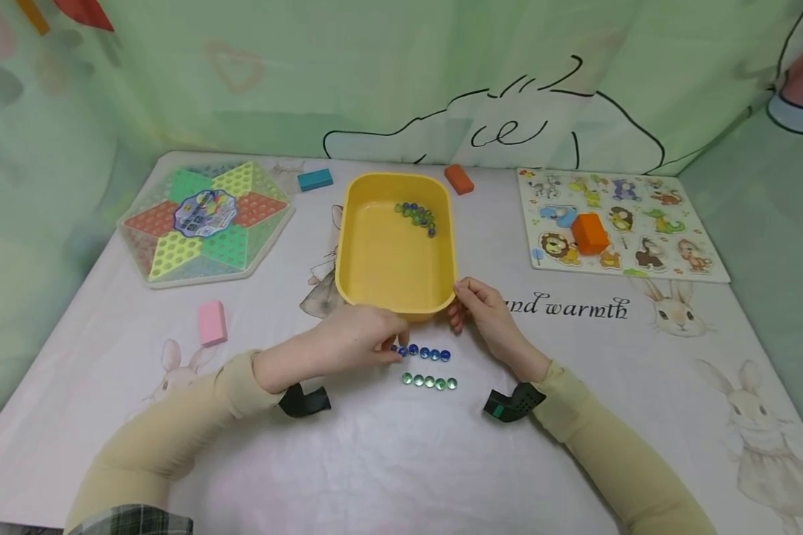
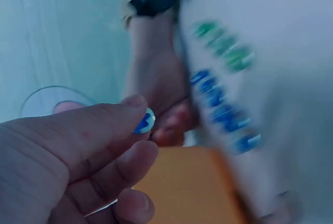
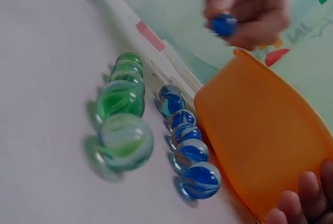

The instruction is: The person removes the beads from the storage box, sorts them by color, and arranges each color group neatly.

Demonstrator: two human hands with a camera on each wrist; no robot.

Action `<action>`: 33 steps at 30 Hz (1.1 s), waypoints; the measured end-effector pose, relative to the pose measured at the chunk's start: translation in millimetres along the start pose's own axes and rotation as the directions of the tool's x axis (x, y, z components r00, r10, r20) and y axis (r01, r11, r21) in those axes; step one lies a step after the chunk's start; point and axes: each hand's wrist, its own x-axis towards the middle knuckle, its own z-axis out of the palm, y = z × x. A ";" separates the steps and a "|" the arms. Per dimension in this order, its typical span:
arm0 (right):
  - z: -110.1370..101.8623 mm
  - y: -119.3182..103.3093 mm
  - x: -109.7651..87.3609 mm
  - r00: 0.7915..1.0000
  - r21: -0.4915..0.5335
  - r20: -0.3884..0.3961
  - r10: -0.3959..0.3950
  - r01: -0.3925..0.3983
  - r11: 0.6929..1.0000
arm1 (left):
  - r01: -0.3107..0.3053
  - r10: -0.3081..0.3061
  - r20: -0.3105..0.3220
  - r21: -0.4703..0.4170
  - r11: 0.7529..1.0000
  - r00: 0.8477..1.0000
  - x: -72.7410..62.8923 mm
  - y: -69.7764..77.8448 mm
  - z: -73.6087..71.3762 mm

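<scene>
Left hand, at seven o'clock from the yellow tray, pinches a blue marble at its fingertips, held just off the worktop; right hand, at four o'clock, has curled fingers touching the tray's near corner, though I can't tell whether it grips or merely steadies. Of what lies about, the animal puzzle board is biggest, over at three o'clock, then the star-patterned game board at nine, then the tray itself in the middle. Next come the blocks: an orange block on the puzzle board, a pink block toward eight, a blue block at ten and a red-orange block between one and two. Smallest are the marbles: a mixed cluster inside the tray at one o'clock, and, between five and six outside it, a blue row with a green row of five on its nearer side. To my eye they're being lined up by colour, blue in hand now; the next move probably calls for a gentle lowering at the blue row's nine-o'clock end, releasing without nudging its neighbours, which could roll.
</scene>
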 end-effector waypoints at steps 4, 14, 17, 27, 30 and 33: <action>-0.6 -0.1 -0.3 1.000 -0.003 0.000 -0.002 0.002 1.000 | 0.005 -0.007 0.059 0.035 0.999 0.998 -8.7 -2.4 16.0; -0.8 0.3 -0.5 1.000 -0.010 0.017 -0.025 0.026 1.000 | 0.142 -0.144 0.020 0.075 0.987 0.989 -13.9 -11.3 26.7; -0.9 -0.1 -0.9 0.999 -0.008 0.014 -0.030 0.030 1.000 | 0.190 -0.190 -0.008 0.063 0.980 0.982 -13.4 -14.6 28.3; -0.9 -0.9 -1.1 1.000 -0.012 0.015 -0.023 0.024 1.000 | 0.196 -0.195 -0.029 0.068 0.978 0.980 -10.8 -18.1 31.6; -1.4 -0.6 -0.8 0.999 -0.014 0.020 -0.026 0.026 1.000 | 0.189 -0.187 -0.034 0.073 0.979 0.982 -10.5 -18.6 31.8; -1.4 -1.0 -0.6 0.999 -0.011 0.019 -0.026 0.026 1.000 | 0.184 -0.182 -0.039 0.070 0.980 0.983 -10.2 -19.3 32.3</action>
